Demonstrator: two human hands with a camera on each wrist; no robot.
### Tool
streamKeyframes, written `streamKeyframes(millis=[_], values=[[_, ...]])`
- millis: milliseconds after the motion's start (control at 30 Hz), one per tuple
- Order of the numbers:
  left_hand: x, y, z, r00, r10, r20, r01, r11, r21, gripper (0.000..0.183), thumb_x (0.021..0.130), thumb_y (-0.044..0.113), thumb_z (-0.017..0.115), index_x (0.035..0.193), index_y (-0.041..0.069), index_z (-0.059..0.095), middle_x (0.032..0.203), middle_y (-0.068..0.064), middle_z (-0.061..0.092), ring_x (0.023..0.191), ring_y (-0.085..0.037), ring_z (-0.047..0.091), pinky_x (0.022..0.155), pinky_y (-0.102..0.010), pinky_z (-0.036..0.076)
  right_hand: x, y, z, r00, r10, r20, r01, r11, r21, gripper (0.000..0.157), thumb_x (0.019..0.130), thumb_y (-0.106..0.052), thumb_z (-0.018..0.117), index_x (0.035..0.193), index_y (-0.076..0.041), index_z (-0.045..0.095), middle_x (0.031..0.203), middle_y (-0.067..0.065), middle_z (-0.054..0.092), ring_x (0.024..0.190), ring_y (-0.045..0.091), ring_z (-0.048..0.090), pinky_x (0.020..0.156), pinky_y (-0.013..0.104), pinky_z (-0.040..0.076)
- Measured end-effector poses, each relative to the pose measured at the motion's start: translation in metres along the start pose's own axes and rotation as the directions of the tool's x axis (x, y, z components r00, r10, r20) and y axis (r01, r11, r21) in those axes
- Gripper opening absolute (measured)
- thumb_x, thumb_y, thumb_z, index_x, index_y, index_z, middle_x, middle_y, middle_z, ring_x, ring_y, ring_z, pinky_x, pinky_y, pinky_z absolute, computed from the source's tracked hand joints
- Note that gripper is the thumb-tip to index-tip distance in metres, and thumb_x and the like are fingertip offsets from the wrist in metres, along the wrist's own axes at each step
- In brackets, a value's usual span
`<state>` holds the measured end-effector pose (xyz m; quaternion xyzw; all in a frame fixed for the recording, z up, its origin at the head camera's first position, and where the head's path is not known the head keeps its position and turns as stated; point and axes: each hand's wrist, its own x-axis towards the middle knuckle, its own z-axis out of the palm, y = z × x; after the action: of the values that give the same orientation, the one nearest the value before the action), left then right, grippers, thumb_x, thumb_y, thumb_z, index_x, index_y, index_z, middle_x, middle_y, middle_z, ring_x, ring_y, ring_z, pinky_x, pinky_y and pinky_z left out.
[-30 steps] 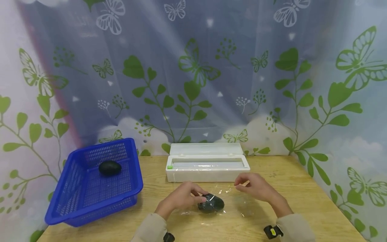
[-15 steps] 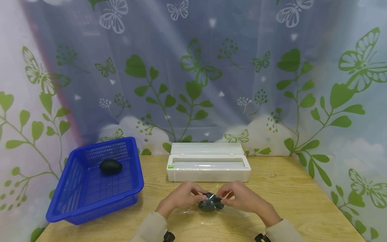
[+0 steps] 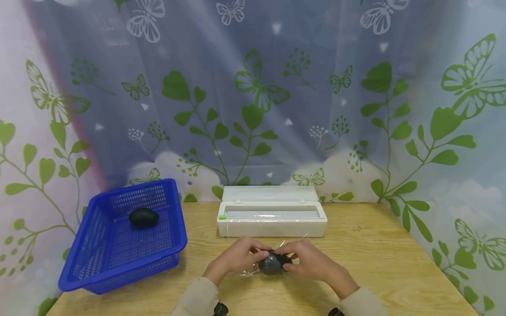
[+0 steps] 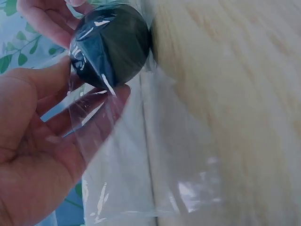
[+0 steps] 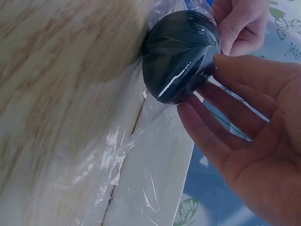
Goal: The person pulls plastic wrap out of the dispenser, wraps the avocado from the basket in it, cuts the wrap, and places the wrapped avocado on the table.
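Note:
A dark green avocado (image 3: 270,264) lies on the wooden table in front of the white box, with clear plastic film (image 4: 186,188) pulled over its skin. My left hand (image 3: 238,255) holds its left end, thumb on top. From the other side my right hand (image 3: 314,262) grips the right end between thumb and fingers. In the left wrist view the film is stretched smooth and shiny over the avocado, and a loose sheet trails past the left fingers. The right wrist view shows creased film around the avocado and more loose film (image 5: 117,155) beside it.
Behind the hands stands a white cling film box (image 3: 272,229), its lid raised and a roll inside. A blue plastic basket (image 3: 130,277) at the left holds a second avocado (image 3: 144,218). A patterned curtain (image 3: 253,131) hangs behind the wooden table (image 3: 395,263).
My right hand has moved left from beside the box's corner onto the avocado, bringing film over its right end. My left hand has stayed on the avocado.

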<state>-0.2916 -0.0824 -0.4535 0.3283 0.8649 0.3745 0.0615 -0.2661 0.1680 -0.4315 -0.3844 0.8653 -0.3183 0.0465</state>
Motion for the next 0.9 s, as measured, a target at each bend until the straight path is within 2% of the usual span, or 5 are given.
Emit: streamKeyframes(millis=[100,233,433,633,900], values=[[-0.001,0.004,-0.002,1.000,-0.014,0.004,0.014,1.000,0.020,0.034,0.104,0.023,0.064,0.133,0.006,0.069,0.133,-0.011,0.071,0.114,-0.026,0.070,0.091,-0.030,0.059,0.002,0.000,0.002,1.000,-0.001,-0.001,0.001,1.000,-0.026,0.036,0.091,0.000,0.074,0.126,0.000,0.071,0.124,0.015,0.074,0.112,0.031,0.072,0.083,0.033,0.064],[-0.001,0.010,-0.006,0.999,0.038,-0.019,-0.036,0.997,0.066,0.032,0.103,0.021,0.065,0.131,0.005,0.070,0.130,-0.011,0.070,0.115,-0.030,0.067,0.090,-0.035,0.059,0.005,0.001,0.003,1.000,-0.001,-0.004,0.001,0.999,-0.045,0.035,0.091,-0.001,0.074,0.126,-0.001,0.071,0.125,0.015,0.074,0.112,0.031,0.072,0.084,0.033,0.063],[0.000,0.015,-0.006,0.998,0.063,0.010,-0.064,0.989,0.131,0.023,0.095,0.020,0.075,0.117,0.011,0.078,0.111,-0.002,0.074,0.102,-0.016,0.068,0.085,-0.027,0.059,0.007,0.003,0.003,1.000,0.025,-0.007,-0.025,0.999,-0.026,0.033,0.094,-0.004,0.073,0.127,0.000,0.071,0.126,0.015,0.073,0.112,0.030,0.072,0.086,0.034,0.063],[0.001,0.012,0.001,0.999,0.029,0.022,-0.033,0.981,0.191,0.040,0.085,0.022,0.086,0.122,0.010,0.074,0.116,-0.001,0.074,0.106,-0.013,0.067,0.091,-0.026,0.055,0.005,0.008,0.002,0.999,0.043,0.015,-0.043,0.999,-0.030,0.040,0.094,-0.008,0.074,0.132,0.001,0.067,0.131,0.017,0.070,0.116,0.032,0.069,0.089,0.036,0.062],[0.003,0.008,0.002,1.000,-0.008,-0.027,0.013,0.981,0.191,0.047,0.082,0.018,0.088,0.124,0.006,0.071,0.119,-0.007,0.073,0.108,-0.022,0.069,0.095,-0.033,0.056,0.008,0.006,0.003,0.994,-0.010,-0.112,-0.004,0.993,-0.121,0.030,0.091,-0.006,0.076,0.120,-0.002,0.073,0.119,0.013,0.076,0.109,0.031,0.072,0.086,0.042,0.063]])
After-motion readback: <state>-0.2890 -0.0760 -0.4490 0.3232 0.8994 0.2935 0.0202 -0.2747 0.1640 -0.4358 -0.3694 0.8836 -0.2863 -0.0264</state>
